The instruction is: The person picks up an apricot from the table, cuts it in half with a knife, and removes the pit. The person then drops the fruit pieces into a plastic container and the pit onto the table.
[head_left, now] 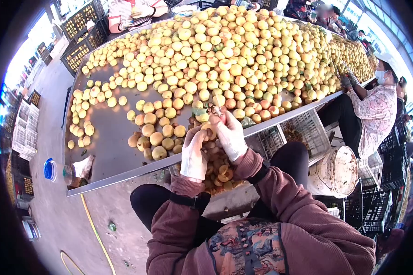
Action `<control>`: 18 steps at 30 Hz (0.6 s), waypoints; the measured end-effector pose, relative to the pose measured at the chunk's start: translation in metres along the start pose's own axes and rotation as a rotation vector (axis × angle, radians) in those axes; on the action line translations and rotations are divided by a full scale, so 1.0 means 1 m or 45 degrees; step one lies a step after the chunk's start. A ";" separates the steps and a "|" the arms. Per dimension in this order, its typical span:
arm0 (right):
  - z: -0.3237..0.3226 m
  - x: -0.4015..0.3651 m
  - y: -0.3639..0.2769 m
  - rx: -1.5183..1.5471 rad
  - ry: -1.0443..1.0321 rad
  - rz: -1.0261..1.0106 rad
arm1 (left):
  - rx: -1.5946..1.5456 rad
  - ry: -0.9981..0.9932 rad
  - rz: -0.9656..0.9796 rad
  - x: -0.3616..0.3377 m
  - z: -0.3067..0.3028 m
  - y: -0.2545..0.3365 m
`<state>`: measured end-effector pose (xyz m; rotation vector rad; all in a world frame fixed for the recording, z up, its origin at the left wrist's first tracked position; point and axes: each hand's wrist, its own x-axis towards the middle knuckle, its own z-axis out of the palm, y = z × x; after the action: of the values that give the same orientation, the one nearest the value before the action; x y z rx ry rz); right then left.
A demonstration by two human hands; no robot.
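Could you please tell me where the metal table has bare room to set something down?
The widest bare patch on the metal table lies between the fruits along its left edge, the looser cluster near the left hand, and the front rim. It's crowded across the middle and far side, under the big pile, and beside the right hand.

One head-worn camera looks forward and steeply down, close above the person's lap and hands [211, 146].

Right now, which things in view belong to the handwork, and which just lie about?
Handwork:
left hand
right hand
heaped fruit
opened fruit below
metal table

Apparently lying about:
blue-lidded container
crumpled whitish item
yellow hose
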<state>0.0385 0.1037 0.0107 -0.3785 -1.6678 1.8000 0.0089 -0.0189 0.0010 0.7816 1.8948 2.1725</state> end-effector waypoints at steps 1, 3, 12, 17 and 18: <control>0.000 0.005 -0.007 0.127 0.063 0.017 | -0.576 0.080 -0.465 0.002 0.001 -0.001; -0.005 0.012 -0.030 0.215 0.197 0.205 | -0.363 0.015 -0.258 0.004 -0.001 -0.004; 0.009 0.023 -0.053 0.470 0.019 0.031 | -0.627 -0.039 -0.392 0.006 0.006 -0.004; 0.022 0.026 -0.043 0.464 0.165 0.014 | -0.554 -0.040 -0.336 0.007 0.008 0.002; 0.024 0.026 -0.041 0.463 0.156 0.017 | -0.504 -0.045 -0.253 0.008 0.008 0.002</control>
<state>0.0149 0.1007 0.0593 -0.3302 -1.2251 1.9983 0.0060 -0.0085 0.0058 0.5278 1.3878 2.2794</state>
